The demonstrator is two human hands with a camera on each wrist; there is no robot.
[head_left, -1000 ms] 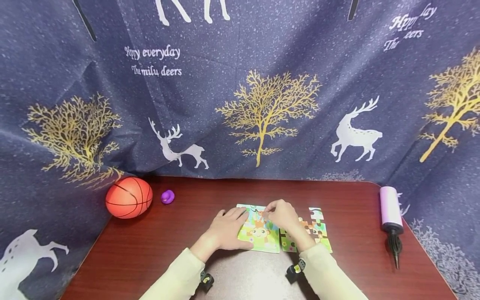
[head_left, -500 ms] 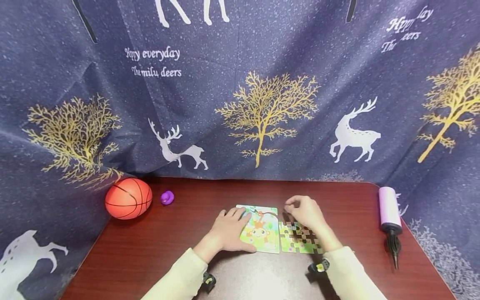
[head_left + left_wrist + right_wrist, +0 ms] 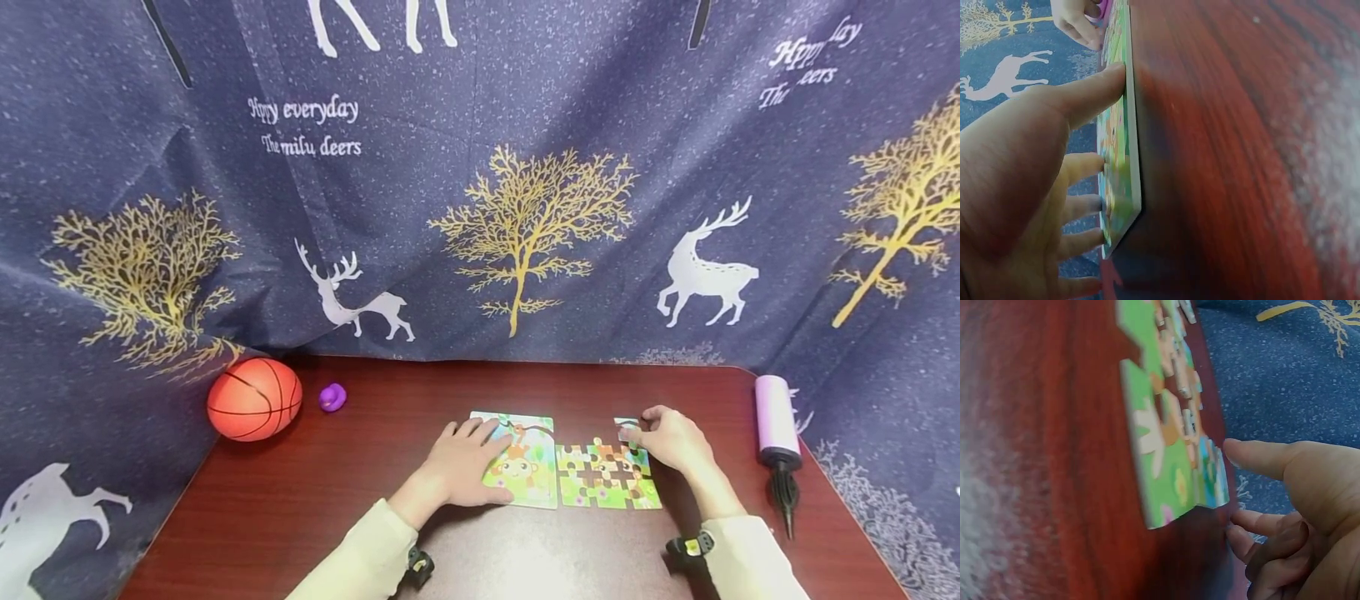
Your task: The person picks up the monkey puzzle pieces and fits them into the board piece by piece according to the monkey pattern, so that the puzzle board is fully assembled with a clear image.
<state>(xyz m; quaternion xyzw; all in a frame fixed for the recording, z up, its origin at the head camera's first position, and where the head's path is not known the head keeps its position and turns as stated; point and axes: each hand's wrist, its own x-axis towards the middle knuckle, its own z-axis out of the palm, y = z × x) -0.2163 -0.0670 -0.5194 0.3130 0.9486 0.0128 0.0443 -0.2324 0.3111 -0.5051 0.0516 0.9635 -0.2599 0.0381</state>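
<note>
A square picture board with a monkey [image 3: 519, 471] lies on the table; my left hand [image 3: 465, 462] rests along its left side. In the left wrist view, those fingers are spread and the thumb [image 3: 1094, 94] touches the board near its edge. To the board's right are joined jigsaw pieces [image 3: 600, 487], green below with brown animal parts above. At their upper right corner, my right hand [image 3: 678, 442] has its thumb and index finger at a pale blue puzzle piece [image 3: 624, 425], pinching its right side. The right wrist view shows the other fingers curled in.
An orange basketball [image 3: 255, 400] and a small purple rubber duck [image 3: 332, 397] sit at the back left of the brown table [image 3: 360, 467]. A lilac hand pump [image 3: 777, 425] with a black nozzle lies at the right. A dark blue printed cloth [image 3: 420, 183] hangs behind.
My right hand has left the monkey board and moved right, across the joined pieces, to the upper right puzzle piece. The left hand has stayed on the board.
</note>
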